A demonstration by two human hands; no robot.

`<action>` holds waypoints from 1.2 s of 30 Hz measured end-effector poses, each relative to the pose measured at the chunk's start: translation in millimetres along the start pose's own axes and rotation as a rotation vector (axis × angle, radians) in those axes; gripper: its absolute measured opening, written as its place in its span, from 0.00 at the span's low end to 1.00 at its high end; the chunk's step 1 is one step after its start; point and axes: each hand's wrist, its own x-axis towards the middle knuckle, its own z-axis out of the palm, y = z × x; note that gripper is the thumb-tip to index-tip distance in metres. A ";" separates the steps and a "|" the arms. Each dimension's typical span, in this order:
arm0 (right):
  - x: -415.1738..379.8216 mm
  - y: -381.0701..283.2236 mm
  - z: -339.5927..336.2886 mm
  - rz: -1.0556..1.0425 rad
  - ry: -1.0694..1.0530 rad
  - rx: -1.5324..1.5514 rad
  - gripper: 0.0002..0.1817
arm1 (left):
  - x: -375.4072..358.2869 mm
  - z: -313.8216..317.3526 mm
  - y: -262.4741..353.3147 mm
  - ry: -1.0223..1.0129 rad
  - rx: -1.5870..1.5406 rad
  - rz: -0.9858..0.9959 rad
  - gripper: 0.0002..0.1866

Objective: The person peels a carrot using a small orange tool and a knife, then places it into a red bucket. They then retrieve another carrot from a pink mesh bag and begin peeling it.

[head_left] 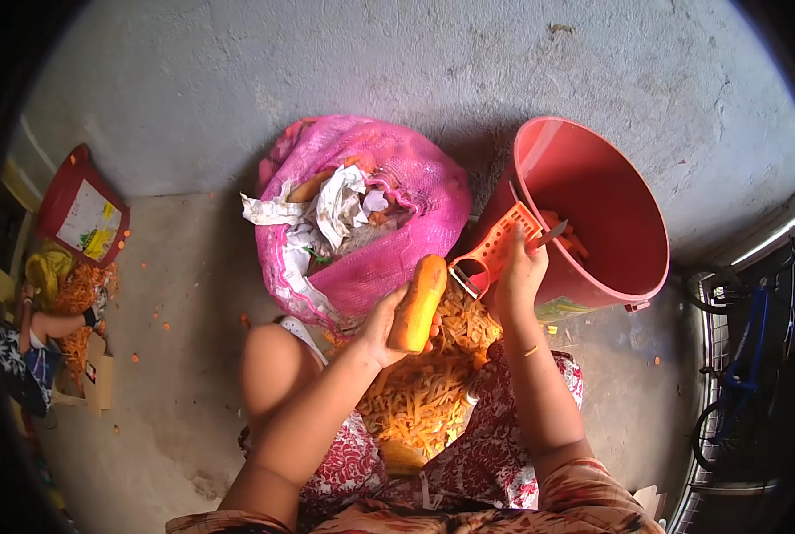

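Observation:
My left hand (389, 325) is wrapped round a thick, peeled carrot (420, 304), which it holds up at a slant. Just to its right, my right hand (520, 276) grips an orange peeler (504, 242) with a perforated body; its blade end points toward the carrot without touching it. A short pointed metal blade (552, 234) also sticks out at the right hand's fingers; how it is held is partly hidden. Beneath both hands, between my legs, lies a big heap of orange peelings (424, 392).
A pink mesh sack (433, 191) with paper and carrots inside stands against the wall. Beside it, a red bucket (624, 258) leans with some carrot pieces in it. At far left, another person's arm (59, 327) is near more peelings and a red container (59, 200). A bicycle (743, 356) stands right.

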 end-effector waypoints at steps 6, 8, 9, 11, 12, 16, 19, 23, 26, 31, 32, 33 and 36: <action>-21.3 8.1 8.1 -0.100 -0.215 -0.146 0.09 | -0.7 1.2 -2.3 -0.027 0.041 -0.065 0.24; -29.2 8.7 11.8 -0.159 -0.220 -0.293 0.09 | -2.9 2.0 -3.7 -0.067 0.067 -0.064 0.24; -29.8 10.4 12.1 -0.178 -0.214 -0.342 0.09 | -4.2 2.7 -4.0 -0.087 0.080 -0.063 0.24; -20.8 12.1 8.1 -0.258 -0.164 -0.410 0.08 | -5.9 4.1 -1.1 -0.083 0.151 -0.080 0.25; -12.2 12.9 3.9 -0.299 -0.137 -0.445 0.08 | -6.6 4.4 0.5 -0.082 0.187 -0.089 0.25; 47.6 6.1 -29.0 -0.349 0.245 -0.480 0.08 | -16.6 0.5 -5.7 -0.105 0.280 -0.148 0.26; 47.5 1.9 -27.2 -0.300 0.244 -0.360 0.09 | -18.6 0.2 -4.4 -0.075 0.235 -0.096 0.25; 12.4 2.4 -7.4 -0.117 -0.073 -0.146 0.07 | -11.7 -3.7 2.3 -0.125 0.139 -0.078 0.24; -5.8 1.3 3.9 -0.041 -0.164 -0.055 0.08 | -12.2 -0.6 2.5 -0.134 0.106 -0.056 0.24; -25.7 6.5 14.6 -0.247 -0.195 -0.339 0.07 | -10.5 -0.7 -0.7 -0.089 0.133 -0.081 0.24; -21.3 11.1 10.0 -0.305 -0.170 -0.391 0.07 | -10.3 -2.2 -0.8 -0.089 0.150 -0.088 0.24; -12.5 17.7 2.3 -0.362 -0.145 -0.440 0.06 | -12.1 -2.9 -0.8 -0.099 0.181 -0.105 0.24; 25.6 -2.1 -9.6 -0.459 0.199 -0.662 0.08 | -27.2 5.1 -2.0 -0.181 0.333 -0.099 0.24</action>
